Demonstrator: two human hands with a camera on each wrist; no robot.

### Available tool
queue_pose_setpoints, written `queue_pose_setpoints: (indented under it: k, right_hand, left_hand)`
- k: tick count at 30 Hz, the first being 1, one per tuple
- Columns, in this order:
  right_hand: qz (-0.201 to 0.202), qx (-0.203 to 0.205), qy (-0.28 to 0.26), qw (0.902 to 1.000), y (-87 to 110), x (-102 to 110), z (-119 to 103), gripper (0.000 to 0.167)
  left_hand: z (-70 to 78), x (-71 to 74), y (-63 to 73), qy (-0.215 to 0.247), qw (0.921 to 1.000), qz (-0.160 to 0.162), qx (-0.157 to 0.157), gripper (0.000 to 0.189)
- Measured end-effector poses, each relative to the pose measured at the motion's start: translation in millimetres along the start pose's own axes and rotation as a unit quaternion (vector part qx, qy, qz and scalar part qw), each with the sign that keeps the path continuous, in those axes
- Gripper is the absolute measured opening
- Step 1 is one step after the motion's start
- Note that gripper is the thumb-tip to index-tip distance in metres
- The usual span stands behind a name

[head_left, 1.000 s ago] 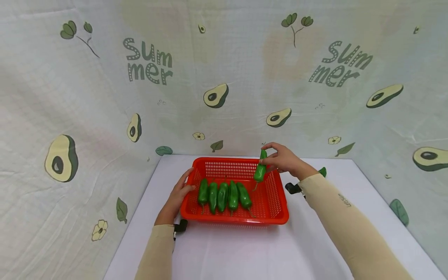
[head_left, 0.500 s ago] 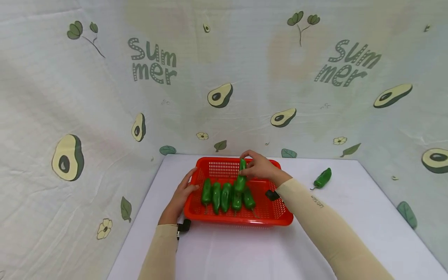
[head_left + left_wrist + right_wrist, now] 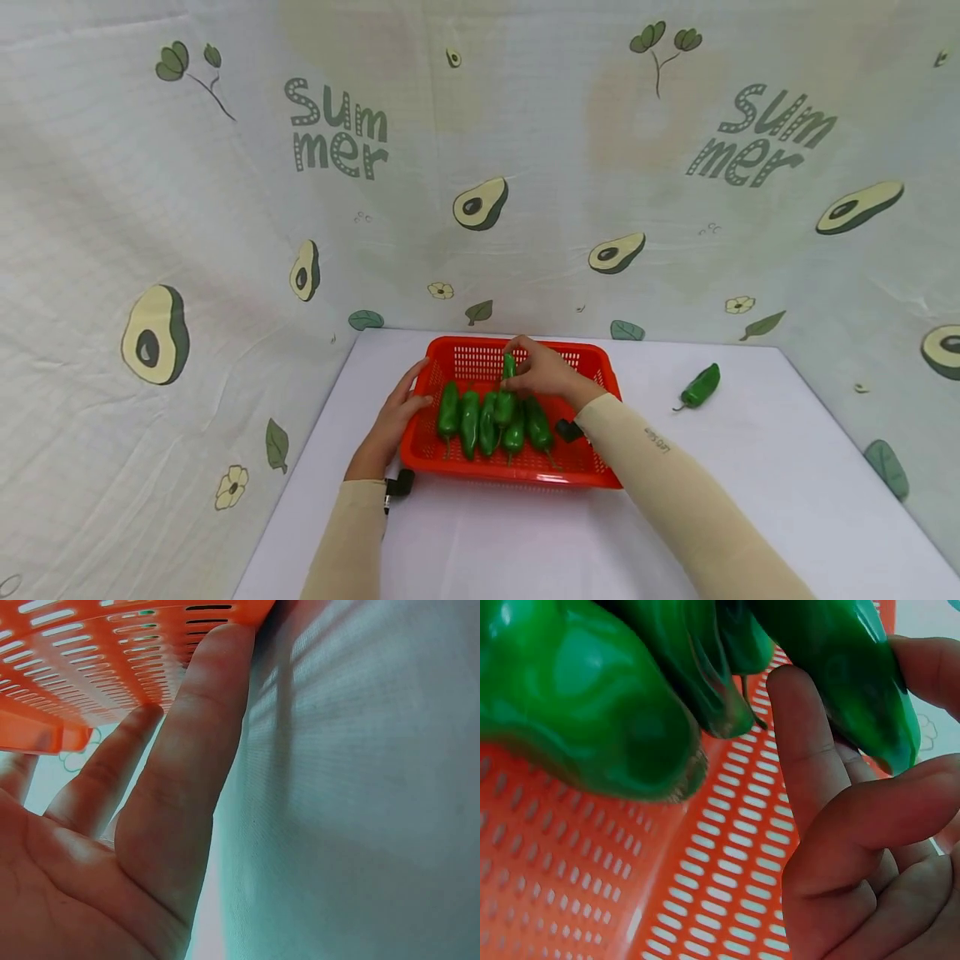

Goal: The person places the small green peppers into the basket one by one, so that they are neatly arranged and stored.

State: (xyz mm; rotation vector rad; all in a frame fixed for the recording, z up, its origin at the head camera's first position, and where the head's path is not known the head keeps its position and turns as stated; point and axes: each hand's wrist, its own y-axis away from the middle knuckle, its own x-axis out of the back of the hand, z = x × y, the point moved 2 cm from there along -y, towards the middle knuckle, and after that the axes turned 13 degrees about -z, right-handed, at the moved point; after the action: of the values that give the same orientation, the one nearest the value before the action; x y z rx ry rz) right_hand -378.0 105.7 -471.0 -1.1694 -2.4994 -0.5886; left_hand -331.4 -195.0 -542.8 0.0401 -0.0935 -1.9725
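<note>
A red plastic basket (image 3: 517,477) with slotted walls stands on the table. Several green chili peppers (image 3: 448,408) lie side by side in it, stems toward the front. My left hand (image 3: 388,421) holds the basket's left side, thumb over the rim; in the left wrist view its fingers reach against the slotted wall (image 3: 97,660) from outside. My right hand (image 3: 546,372) pinches another green chili pepper (image 3: 506,408) by its upper end, its lower part overlapping the row. In the right wrist view that pepper (image 3: 847,675) sits between thumb and fingers.
One more green chili pepper (image 3: 701,386) lies on the white tabletop (image 3: 525,542), right of the basket. A cloth (image 3: 555,167) printed with avocados and lettering hangs behind and at both sides. Small black cameras (image 3: 567,430) are worn at the wrists.
My right hand has carried the chili pepper leftward from the basket's back right and lowered it over the row. The left hand stays on the basket. The view has shifted slightly.
</note>
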Motion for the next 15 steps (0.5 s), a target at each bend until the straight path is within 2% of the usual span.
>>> queue_pose_setpoints:
  k: [9, 15]
  right_hand:
    - [-0.009, 0.022, -0.016, 0.9996, -6.8, -6, 9, 0.067]
    - [-0.007, 0.033, -0.002, 0.9994, -10.2, -7, 18, 0.069]
  left_hand:
    - [-0.6, -0.3, -0.1, 0.010, 0.9998, -0.002, -0.017, 0.067]
    - [-1.6, 0.5, -0.1, 0.012, 0.9999, -0.002, -0.011, 0.068]
